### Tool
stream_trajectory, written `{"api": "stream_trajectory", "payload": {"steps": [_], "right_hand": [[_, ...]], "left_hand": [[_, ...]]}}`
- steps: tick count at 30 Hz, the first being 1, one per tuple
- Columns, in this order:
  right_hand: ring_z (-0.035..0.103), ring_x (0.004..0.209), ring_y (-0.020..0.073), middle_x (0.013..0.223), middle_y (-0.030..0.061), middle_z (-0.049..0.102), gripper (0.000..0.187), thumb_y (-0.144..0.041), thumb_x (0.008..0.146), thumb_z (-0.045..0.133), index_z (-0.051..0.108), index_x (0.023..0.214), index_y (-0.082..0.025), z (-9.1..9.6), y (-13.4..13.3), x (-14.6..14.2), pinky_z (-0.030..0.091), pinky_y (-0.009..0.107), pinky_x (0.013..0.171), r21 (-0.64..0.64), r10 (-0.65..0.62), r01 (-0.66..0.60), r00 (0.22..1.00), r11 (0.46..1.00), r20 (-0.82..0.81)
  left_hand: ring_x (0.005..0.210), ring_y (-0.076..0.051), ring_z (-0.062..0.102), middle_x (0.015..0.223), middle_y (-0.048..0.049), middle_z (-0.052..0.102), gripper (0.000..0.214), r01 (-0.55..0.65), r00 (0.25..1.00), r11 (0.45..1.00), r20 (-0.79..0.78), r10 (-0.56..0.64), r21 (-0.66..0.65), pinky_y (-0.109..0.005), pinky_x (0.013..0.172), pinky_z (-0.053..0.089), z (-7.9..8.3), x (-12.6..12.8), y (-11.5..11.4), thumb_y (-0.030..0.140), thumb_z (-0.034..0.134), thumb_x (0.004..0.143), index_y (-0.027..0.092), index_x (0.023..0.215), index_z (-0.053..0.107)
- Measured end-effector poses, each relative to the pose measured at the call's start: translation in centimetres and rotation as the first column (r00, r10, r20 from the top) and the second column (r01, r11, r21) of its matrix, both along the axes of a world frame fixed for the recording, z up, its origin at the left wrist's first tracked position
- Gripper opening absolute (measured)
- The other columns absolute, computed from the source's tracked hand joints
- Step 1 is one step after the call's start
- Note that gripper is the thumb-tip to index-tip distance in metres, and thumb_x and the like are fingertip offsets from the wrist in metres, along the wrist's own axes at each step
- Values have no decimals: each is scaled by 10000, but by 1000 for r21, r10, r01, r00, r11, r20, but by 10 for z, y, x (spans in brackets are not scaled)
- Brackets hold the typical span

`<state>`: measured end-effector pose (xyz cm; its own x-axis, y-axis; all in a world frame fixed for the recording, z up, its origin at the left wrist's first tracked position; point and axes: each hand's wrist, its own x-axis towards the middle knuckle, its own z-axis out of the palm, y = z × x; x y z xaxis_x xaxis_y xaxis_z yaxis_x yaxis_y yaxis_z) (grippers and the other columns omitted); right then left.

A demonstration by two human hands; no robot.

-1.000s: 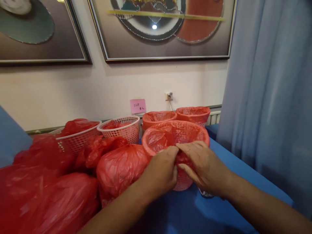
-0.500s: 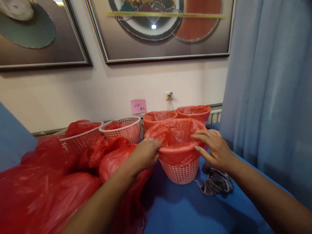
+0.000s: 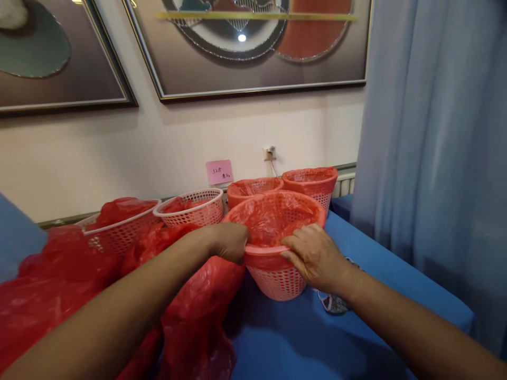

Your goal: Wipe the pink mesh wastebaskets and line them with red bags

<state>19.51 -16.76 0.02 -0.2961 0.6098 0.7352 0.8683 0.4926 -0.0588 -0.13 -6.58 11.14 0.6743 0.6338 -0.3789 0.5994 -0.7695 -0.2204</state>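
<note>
A white perforated plastic basket [image 3: 277, 285] stands upright in front of me on a blue-covered table. Its inside is lined with a red plastic bag [image 3: 269, 219], folded outward over the rim. At the left front of the rim is my left hand [image 3: 232, 243], closed, its fingertips hidden inside the basket. My right hand [image 3: 317, 258] grips the lined rim at the front right, thumb outside and fingers inside. Loose red plastic bags [image 3: 198, 301] are heaped under and beside my left forearm. A grey patterned cloth [image 3: 332, 305] lies partly behind my right wrist.
Two more bag-lined baskets, one at back centre [image 3: 253, 186] and one at back right [image 3: 311, 179], stand by the wall. Two white baskets, a nearer one [image 3: 122, 232] and another [image 3: 190, 211], hold red plastic at left. A blue curtain [image 3: 431, 158] hangs right of the table [image 3: 301, 343].
My right hand has moved left along the rim and closed on it. My left hand's fingers have gone inside the basket. The view has shifted slightly.
</note>
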Motion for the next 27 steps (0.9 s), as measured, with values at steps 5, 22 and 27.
{"api": "stream_trajectory", "payload": {"steps": [5, 22, 27], "right_hand": [[525, 767, 184, 800, 33, 640, 365, -429, 1039, 417, 661, 931, -180, 1, 5, 6, 323, 340, 748, -44, 51, -54, 996, 998, -75], [511, 722, 172, 742, 16, 612, 366, -426, 1038, 426, 622, 848, -183, -2, 1, 5, 302, 326, 717, -25, 36, -39, 995, 999, -91], [503, 707, 179, 721, 24, 608, 342, -382, 1037, 433, 619, 823, -190, 3, -24, -9, 309, 338, 708, 3, 3, -3, 999, 1000, -39]], "left_hand": [[878, -284, 717, 970, -40, 798, 418, 59, 974, 962, 227, 3, -266, -361, 794, 550, 22, -7, 4, 243, 801, 599, 238, 1017, 781], [935, -233, 669, 995, -104, 750, 513, -3, 743, 984, 659, -116, 177, -376, 918, 481, 4, -16, 38, 465, 285, 1020, 172, 904, 690], [1283, -259, 556, 1155, -55, 753, 386, -82, 381, 918, 863, -332, 389, -513, 1167, 278, -61, -22, -24, 360, 360, 1003, 221, 827, 674]]}}
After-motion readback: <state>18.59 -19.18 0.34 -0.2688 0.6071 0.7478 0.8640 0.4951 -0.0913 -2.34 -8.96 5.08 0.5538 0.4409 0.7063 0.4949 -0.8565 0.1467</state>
